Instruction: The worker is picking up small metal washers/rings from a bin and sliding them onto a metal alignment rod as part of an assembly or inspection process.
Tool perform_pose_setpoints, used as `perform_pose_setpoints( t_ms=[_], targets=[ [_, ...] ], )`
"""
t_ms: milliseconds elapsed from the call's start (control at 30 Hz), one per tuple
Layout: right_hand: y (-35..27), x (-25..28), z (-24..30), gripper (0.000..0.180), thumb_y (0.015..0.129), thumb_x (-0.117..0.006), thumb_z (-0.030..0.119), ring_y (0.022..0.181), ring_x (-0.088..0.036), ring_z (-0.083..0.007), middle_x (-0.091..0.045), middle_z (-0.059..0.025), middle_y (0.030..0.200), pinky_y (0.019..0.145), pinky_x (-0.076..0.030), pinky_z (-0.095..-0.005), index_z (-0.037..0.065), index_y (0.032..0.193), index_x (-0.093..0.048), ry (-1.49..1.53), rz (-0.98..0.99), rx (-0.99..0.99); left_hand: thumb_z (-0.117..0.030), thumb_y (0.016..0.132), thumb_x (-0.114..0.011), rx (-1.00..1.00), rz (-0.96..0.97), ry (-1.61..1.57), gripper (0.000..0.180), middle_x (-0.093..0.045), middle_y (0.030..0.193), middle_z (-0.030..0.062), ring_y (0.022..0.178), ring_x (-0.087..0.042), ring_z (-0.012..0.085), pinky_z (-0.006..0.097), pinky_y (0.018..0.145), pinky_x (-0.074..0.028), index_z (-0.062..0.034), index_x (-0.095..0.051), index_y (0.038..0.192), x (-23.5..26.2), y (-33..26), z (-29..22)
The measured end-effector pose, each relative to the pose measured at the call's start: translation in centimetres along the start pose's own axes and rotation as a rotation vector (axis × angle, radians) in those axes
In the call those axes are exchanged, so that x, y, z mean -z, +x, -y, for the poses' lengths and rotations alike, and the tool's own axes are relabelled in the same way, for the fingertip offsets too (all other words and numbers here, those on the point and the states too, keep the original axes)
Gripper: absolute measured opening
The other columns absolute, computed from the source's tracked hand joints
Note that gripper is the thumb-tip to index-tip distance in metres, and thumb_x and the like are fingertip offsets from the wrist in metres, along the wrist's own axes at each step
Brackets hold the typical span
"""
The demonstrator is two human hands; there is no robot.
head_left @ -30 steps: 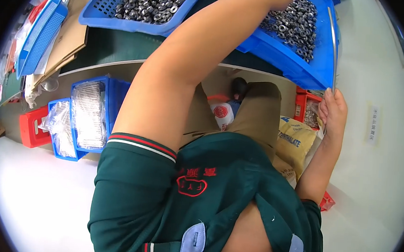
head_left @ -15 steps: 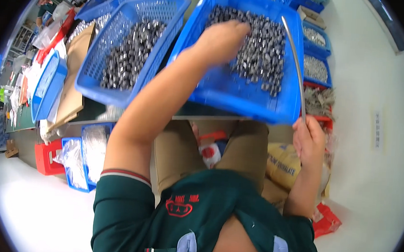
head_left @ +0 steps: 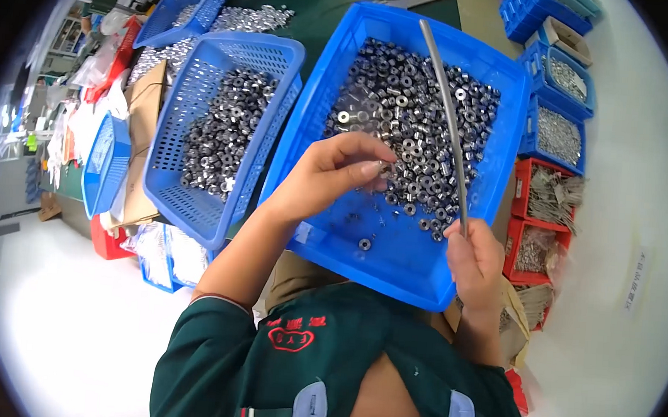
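Note:
My left hand [head_left: 327,169] hovers over the left side of a deep blue plastic tray [head_left: 403,271], thumb and forefinger pinched on a small shiny metal ring [head_left: 385,168]. My right hand [head_left: 476,261], at the tray's near right corner, grips the lower end of a long thin metal rod [head_left: 448,108]. The rod slants up and away across the tray, above a heap of short metal rings [head_left: 431,149] with holes through them. One loose ring [head_left: 365,244] lies apart on the tray's floor. Whether any rings are threaded on the rod's hidden end, I cannot tell.
A perforated blue basket [head_left: 168,162] with more metal rings stands left of the tray. Brown cardboard [head_left: 146,110] leans beyond it. Small blue bins [head_left: 556,135] and red bins [head_left: 533,187] of metal parts line the right side.
My left hand has come back from the heap toward me and now pinches a ring. The rod is still in my right hand, and the view has shifted, showing the tray lower.

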State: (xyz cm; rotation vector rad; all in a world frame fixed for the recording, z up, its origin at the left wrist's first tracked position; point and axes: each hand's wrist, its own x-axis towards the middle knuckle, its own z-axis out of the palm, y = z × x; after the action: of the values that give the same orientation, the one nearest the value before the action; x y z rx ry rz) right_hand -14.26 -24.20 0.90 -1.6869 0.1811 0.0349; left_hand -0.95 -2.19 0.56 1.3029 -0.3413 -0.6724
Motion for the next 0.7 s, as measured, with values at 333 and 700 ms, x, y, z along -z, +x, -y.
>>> perform_pose_setpoints(
  t_ms=[333,700],
  targets=[
    [-0.5,-0.5,-0.6,0.015,0.090,-0.056,0.016,0.051,-0.040,-0.0037,-0.047,0.0023,0.059,0.046,-0.032,-0.0210,0.003,0.083,-0.055,-0.174,-0.093,0.237,-0.020,0.089,-0.058,-0.070,0.118,-0.374,0.025,-0.062,0.092,0.0085,0.079,-0.060,0.0153,0.027,0.070,-0.048,-0.0026,-0.057,0.107,0.7,-0.2,-0.4],
    [-11.8,-5.2,-0.5,0.016,0.091,-0.053,0.019,0.039,-0.037,-0.0025,-0.042,0.0045,0.053,0.035,-0.027,-0.0182,0.007,0.080,-0.052,0.158,-0.020,0.000,-0.019,0.081,-0.067,0.022,-0.095,-0.792,0.024,-0.061,0.096,0.0128,0.085,-0.059,0.0233,0.035,0.073,-0.048,-0.0033,-0.057,0.095,4.0,1.1,0.5]
  ],
)
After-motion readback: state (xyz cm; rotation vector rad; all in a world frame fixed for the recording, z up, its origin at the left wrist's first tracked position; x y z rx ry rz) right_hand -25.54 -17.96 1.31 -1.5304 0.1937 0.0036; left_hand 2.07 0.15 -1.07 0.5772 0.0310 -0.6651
